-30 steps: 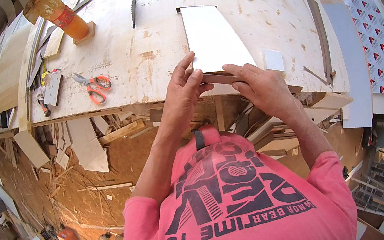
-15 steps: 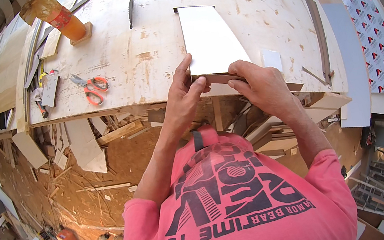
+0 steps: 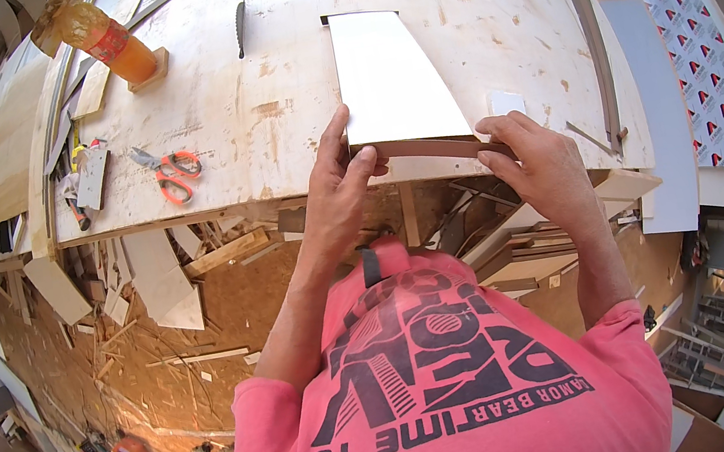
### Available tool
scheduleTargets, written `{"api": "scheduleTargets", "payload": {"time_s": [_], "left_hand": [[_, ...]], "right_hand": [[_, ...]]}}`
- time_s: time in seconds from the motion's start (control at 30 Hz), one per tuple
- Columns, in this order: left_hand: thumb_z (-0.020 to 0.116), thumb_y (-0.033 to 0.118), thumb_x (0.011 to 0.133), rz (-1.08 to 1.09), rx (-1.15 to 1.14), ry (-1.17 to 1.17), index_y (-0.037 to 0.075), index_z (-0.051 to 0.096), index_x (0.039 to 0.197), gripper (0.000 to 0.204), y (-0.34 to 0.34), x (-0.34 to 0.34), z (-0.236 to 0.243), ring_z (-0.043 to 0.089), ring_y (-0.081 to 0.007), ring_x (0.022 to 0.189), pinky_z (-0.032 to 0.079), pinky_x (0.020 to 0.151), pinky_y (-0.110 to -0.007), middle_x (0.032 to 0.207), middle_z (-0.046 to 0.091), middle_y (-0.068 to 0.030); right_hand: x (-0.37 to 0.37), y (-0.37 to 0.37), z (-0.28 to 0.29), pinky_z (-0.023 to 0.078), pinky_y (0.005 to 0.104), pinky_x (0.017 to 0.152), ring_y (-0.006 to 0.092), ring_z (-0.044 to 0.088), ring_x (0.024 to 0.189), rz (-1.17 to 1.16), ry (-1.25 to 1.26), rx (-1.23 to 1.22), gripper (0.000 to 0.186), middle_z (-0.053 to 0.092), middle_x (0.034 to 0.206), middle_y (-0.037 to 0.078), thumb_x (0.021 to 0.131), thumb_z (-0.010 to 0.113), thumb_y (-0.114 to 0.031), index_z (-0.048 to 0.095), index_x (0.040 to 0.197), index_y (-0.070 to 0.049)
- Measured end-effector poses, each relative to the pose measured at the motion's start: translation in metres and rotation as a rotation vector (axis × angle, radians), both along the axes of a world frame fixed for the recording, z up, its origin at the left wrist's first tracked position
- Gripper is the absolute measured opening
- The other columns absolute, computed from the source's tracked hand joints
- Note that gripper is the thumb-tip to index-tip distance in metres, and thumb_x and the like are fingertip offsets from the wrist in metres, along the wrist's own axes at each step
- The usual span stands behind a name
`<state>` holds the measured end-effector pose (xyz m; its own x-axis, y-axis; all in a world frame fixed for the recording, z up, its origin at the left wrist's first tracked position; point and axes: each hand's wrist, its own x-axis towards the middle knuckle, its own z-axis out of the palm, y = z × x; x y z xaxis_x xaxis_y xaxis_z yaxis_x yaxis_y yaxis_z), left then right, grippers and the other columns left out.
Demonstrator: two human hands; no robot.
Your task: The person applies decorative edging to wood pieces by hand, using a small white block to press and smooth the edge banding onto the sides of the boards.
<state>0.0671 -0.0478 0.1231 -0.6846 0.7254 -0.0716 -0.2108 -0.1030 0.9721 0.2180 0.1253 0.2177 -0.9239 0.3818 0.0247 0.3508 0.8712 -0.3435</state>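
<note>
A white tapered board (image 3: 396, 79) lies on the worktable near its front edge. Along its near edge runs a thin brown edge banding strip (image 3: 437, 149). My left hand (image 3: 334, 178) grips the board's near left corner, its thumb pressing the strip there and a finger along the side. Between thumb and fingers, my right hand (image 3: 543, 158) pinches the strip's other end, just past the near right corner. At that end the strip stands slightly away from the board. A small white square piece (image 3: 505, 102) is just beyond my right hand.
Orange-handled scissors (image 3: 174, 173), a hammer-like tool (image 3: 79, 214) and an orange drink bottle (image 3: 111, 48) are on the worktable (image 3: 215, 136) at left. A dark serrated blade (image 3: 241, 29) lies farther back. Long brown strips (image 3: 597, 66) are at right. Wood offcuts (image 3: 162, 277) crowd below the front edge.
My right hand has slid right along the strip, beyond the board's corner, exposing more of the strip. My left hand stays at the left corner.
</note>
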Motion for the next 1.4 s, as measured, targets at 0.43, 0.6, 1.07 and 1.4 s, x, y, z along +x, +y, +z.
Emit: {"api": "scheduleTargets", "payload": {"time_s": [0.43, 0.6, 1.07, 1.4], "left_hand": [[0.050, 0.015, 0.096, 0.021, -0.008, -0.003, 0.004, 0.028, 0.146, 0.055, 0.002, 0.001, 0.000, 0.058, -0.0146, 0.090, 0.048, 0.085, -0.030, 0.096, 0.061, -0.0076], [0.049, 0.012, 0.096, 0.023, 0.002, -0.022, 0.003, 0.028, 0.146, 0.054, 0.002, 0.000, 0.000, 0.058, -0.0144, 0.090, 0.048, 0.085, -0.030, 0.096, 0.061, -0.0073], [0.048, 0.006, 0.096, 0.113, 0.175, -0.289, 0.003, 0.031, 0.144, 0.051, 0.009, 0.006, 0.003, 0.061, -0.0156, 0.097, 0.053, 0.083, -0.031, 0.114, 0.056, -0.0097], [0.058, 0.005, 0.089, -0.013, 0.104, -0.178, 0.001, 0.025, 0.146, 0.067, 0.006, -0.003, 0.005, 0.055, -0.0156, 0.105, 0.048, 0.085, -0.031, 0.129, 0.047, -0.0135]], "right_hand": [[0.002, 0.018, -0.023, 0.049, 0.0380, 0.065, 0.0291, 0.061, 0.074, 0.055, 0.172, -0.150, 0.014, 0.059, 0.085, 0.009, 0.086, 0.062, -0.014, 0.062, 0.099, -0.008], [-0.001, 0.019, -0.023, 0.050, 0.0375, 0.066, 0.0280, 0.062, 0.075, 0.040, 0.153, -0.194, 0.014, 0.059, 0.086, 0.008, 0.086, 0.062, -0.013, 0.062, 0.099, -0.008], [-0.004, 0.025, -0.032, 0.049, 0.0392, 0.080, 0.0303, 0.061, 0.090, 0.102, 0.120, -0.084, 0.027, 0.061, 0.098, 0.006, 0.083, 0.067, -0.019, 0.062, 0.109, -0.013], [-0.019, 0.025, -0.019, 0.048, 0.0397, 0.080, 0.0285, 0.061, 0.085, 0.034, -0.015, -0.093, 0.031, 0.060, 0.095, 0.007, 0.083, 0.067, -0.028, 0.063, 0.111, -0.018]]}}
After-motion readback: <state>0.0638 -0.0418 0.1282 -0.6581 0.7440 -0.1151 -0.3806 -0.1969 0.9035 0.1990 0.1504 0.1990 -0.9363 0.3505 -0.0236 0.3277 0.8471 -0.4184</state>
